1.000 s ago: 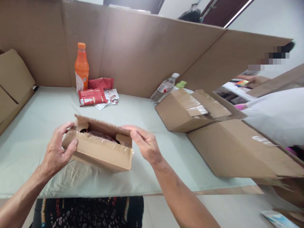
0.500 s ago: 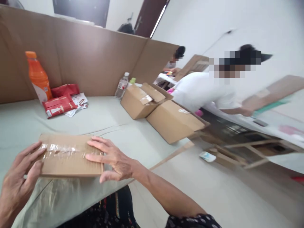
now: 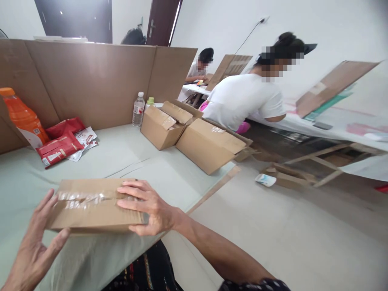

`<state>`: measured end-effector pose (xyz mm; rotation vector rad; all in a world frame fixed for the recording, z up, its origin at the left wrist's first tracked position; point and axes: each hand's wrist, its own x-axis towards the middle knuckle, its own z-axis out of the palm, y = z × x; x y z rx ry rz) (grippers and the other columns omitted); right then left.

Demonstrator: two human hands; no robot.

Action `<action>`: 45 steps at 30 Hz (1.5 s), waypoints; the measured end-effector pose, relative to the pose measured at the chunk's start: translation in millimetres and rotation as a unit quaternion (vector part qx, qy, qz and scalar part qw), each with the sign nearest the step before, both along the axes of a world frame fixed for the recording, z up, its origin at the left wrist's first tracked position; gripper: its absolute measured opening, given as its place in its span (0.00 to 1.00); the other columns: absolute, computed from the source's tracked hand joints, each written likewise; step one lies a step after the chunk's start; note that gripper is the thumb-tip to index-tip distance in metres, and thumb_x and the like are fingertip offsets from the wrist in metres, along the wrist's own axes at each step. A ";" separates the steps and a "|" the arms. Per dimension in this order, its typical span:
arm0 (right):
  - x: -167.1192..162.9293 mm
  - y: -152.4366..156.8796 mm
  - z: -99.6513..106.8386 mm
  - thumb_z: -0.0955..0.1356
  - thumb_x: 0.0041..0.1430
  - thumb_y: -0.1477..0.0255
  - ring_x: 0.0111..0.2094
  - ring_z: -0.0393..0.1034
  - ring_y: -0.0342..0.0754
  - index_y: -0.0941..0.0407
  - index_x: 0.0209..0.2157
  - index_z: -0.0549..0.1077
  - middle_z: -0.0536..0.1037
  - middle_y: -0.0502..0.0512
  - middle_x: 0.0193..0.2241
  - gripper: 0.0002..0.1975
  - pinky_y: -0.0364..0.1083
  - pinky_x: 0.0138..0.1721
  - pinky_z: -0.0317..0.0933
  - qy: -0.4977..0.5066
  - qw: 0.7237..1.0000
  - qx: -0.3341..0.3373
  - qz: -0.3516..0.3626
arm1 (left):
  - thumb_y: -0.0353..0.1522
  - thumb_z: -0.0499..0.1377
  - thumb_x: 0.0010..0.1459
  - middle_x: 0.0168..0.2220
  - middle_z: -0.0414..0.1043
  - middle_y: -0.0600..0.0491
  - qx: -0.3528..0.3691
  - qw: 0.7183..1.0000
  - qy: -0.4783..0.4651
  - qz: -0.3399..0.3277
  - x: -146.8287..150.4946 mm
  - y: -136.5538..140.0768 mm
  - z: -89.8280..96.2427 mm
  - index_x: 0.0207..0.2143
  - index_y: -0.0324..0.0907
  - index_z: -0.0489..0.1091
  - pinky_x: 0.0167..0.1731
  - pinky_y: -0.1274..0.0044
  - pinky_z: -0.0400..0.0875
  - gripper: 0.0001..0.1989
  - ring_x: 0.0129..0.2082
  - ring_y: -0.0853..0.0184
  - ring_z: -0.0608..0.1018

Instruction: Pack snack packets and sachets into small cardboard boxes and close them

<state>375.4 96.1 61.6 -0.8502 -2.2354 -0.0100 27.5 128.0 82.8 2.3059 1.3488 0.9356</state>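
1. On the left, a tall orange plastic bottle with an orange cap [image 3: 24,117] is right beside two shiny red packets [image 3: 60,149]. Some small white and red paper packets [image 3: 84,144] peek out next to them.
2. Farther back, a clear plastic bottle with a white cap [image 3: 138,111] stands by a small bottle with a green cap [image 3: 150,101].
3. Two brown cardboard boxes with loose flaps [image 3: 207,145] sit side by side on the right. They partly hide the green-capped bottle.
4. The tabletop with a pale green cover [image 3: 124,163] has a tall brown cardboard screen [image 3: 100,81] along its back.
5. In the room, a person in a white shirt [image 3: 242,97] bends near another table, and a pale floor [image 3: 242,226] shows below.
6. The flat brown cardboard box with shiny clear tape [image 3: 87,210] lies near the front edge, between the two hands.
7. The left hand [image 3: 42,238] is spread wide at the box's left end; I can't tell if it touches.
8. The right hand [image 3: 148,208] rests loosely on the right end, fingers apart, not squeezing.
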 end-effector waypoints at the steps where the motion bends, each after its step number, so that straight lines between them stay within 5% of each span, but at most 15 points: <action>1: 15.1 -8.0 -0.8 0.70 0.58 0.59 0.66 0.64 0.61 0.55 0.59 0.75 0.76 0.64 0.61 0.29 0.62 0.62 0.64 0.012 1.000 0.006 -0.027 | 0.46 0.56 0.67 0.77 0.48 0.55 0.001 1.000 -0.007 -0.022 12.3 2.3 -4.8 0.73 0.68 0.48 0.63 0.41 0.67 0.35 0.72 0.40 0.62; 3: 49.1 -25.6 -4.2 0.71 0.59 0.61 0.65 0.66 0.62 0.55 0.60 0.75 0.76 0.65 0.61 0.28 0.64 0.62 0.65 0.028 0.994 0.022 -0.101 | 0.45 0.57 0.68 0.78 0.41 0.48 -0.002 0.997 -0.021 -0.069 36.7 6.3 -15.1 0.75 0.65 0.42 0.57 0.48 0.76 0.39 0.69 0.41 0.67; 6: 106.1 -50.2 -12.9 0.72 0.59 0.63 0.63 0.68 0.64 0.54 0.60 0.75 0.76 0.65 0.59 0.27 0.65 0.61 0.65 0.034 0.967 0.047 -0.249 | 0.44 0.58 0.69 0.78 0.42 0.45 -0.045 0.992 -0.004 -0.121 64.4 10.3 -31.4 0.74 0.65 0.45 0.44 0.60 0.85 0.37 0.59 0.46 0.79; 11: 192.7 -63.8 -28.4 0.69 0.60 0.59 0.60 0.71 0.66 0.54 0.56 0.78 0.77 0.67 0.57 0.25 0.67 0.63 0.61 0.035 0.879 0.035 -0.474 | 0.41 0.56 0.69 0.78 0.44 0.44 -0.099 0.976 0.062 -0.183 73.6 9.0 -64.9 0.74 0.64 0.49 0.24 0.73 0.82 0.34 0.39 0.58 0.86; 16: 230.5 -39.3 -33.5 0.67 0.60 0.57 0.64 0.66 0.67 0.56 0.57 0.76 0.75 0.69 0.59 0.27 0.67 0.64 0.59 0.028 0.842 0.015 -0.539 | 0.35 0.58 0.67 0.75 0.55 0.49 -0.027 0.970 0.121 -0.211 58.1 4.7 -89.1 0.71 0.62 0.58 0.48 0.63 0.84 0.32 0.66 0.47 0.73; 20: 222.1 -31.7 -33.7 0.67 0.63 0.55 0.66 0.61 0.77 0.57 0.60 0.75 0.71 0.75 0.63 0.29 0.75 0.61 0.56 0.014 0.792 0.011 -0.610 | 0.34 0.60 0.65 0.72 0.62 0.48 -0.030 0.961 0.158 -0.227 52.7 -0.1 -85.0 0.67 0.58 0.65 0.59 0.56 0.76 0.29 0.66 0.49 0.73; 23: 195.8 -43.3 -40.3 0.68 0.64 0.51 0.67 0.57 0.84 0.58 0.61 0.75 0.66 0.83 0.65 0.33 0.78 0.59 0.54 0.026 0.771 0.084 -0.631 | 0.32 0.61 0.63 0.72 0.61 0.45 -0.091 0.943 0.195 -0.254 52.2 -14.2 -67.2 0.66 0.53 0.66 0.63 0.54 0.72 0.29 0.69 0.49 0.69; 26: 159.5 -48.5 -58.3 0.69 0.66 0.55 0.70 0.56 0.77 0.48 0.66 0.71 0.65 0.77 0.68 0.30 0.73 0.63 0.53 0.051 0.803 0.147 -0.575 | 0.32 0.65 0.60 0.72 0.61 0.42 -0.159 0.927 0.208 -0.270 48.2 -28.7 -47.0 0.65 0.47 0.67 0.66 0.54 0.67 0.31 0.71 0.48 0.65; 29: 102.6 -33.1 -86.0 0.66 0.68 0.56 0.62 0.69 0.74 0.44 0.58 0.78 0.72 0.71 0.63 0.21 0.71 0.57 0.64 0.029 0.914 0.052 -0.402 | 0.34 0.68 0.58 0.71 0.63 0.40 -0.178 0.925 0.197 -0.272 34.8 -38.6 -36.9 0.63 0.43 0.69 0.68 0.56 0.65 0.31 0.70 0.47 0.67; 31: 50.6 -18.3 -104.8 0.63 0.70 0.56 0.55 0.76 0.71 0.49 0.49 0.82 0.77 0.68 0.58 0.20 0.69 0.51 0.71 -0.004 0.963 -0.027 -0.269 | 0.36 0.68 0.57 0.69 0.65 0.42 -0.170 0.935 0.180 -0.255 18.6 -44.9 -37.6 0.62 0.45 0.70 0.68 0.58 0.65 0.30 0.69 0.48 0.68; 35: -44.6 3.1 -127.7 0.61 0.72 0.61 0.57 0.75 0.62 0.51 0.52 0.80 0.79 0.62 0.58 0.20 0.62 0.50 0.72 -0.066 0.987 -0.073 -0.129 | 0.37 0.65 0.60 0.68 0.68 0.44 -0.147 0.960 0.180 -0.159 -37.6 -52.2 -40.5 0.61 0.48 0.71 0.65 0.59 0.69 0.27 0.68 0.50 0.70; 38: -74.5 10.1 -130.6 0.61 0.73 0.64 0.58 0.75 0.60 0.50 0.56 0.78 0.78 0.59 0.60 0.20 0.60 0.51 0.71 -0.082 0.990 -0.061 -0.093 | 0.39 0.61 0.62 0.69 0.67 0.44 -0.048 0.979 0.187 0.062 -100.1 -47.1 -17.6 0.57 0.47 0.74 0.63 0.56 0.71 0.21 0.68 0.50 0.70; 40: -76.7 12.7 -130.1 0.61 0.72 0.63 0.58 0.75 0.60 0.50 0.56 0.78 0.78 0.59 0.60 0.19 0.59 0.50 0.71 -0.087 0.991 -0.055 -0.086 | 0.47 0.59 0.63 0.67 0.69 0.50 0.084 0.940 0.182 0.276 -145.2 -39.7 14.8 0.54 0.46 0.76 0.64 0.56 0.70 0.23 0.67 0.49 0.72; 43: -72.7 14.6 -129.0 0.61 0.72 0.64 0.57 0.76 0.60 0.50 0.56 0.78 0.78 0.59 0.60 0.19 0.59 0.50 0.71 -0.091 0.990 -0.056 -0.089 | 0.48 0.54 0.70 0.75 0.51 0.49 0.153 0.885 0.163 0.409 -207.3 -28.3 70.8 0.65 0.37 0.66 0.72 0.44 0.47 0.30 0.75 0.37 0.51; 45: -73.0 14.7 -127.2 0.62 0.72 0.64 0.57 0.76 0.61 0.51 0.56 0.77 0.79 0.60 0.59 0.19 0.59 0.51 0.71 -0.089 0.990 -0.059 -0.090 | 0.49 0.57 0.68 0.75 0.51 0.48 0.189 0.837 0.159 0.488 -241.5 -23.3 97.2 0.65 0.39 0.65 0.67 0.35 0.43 0.32 0.75 0.36 0.49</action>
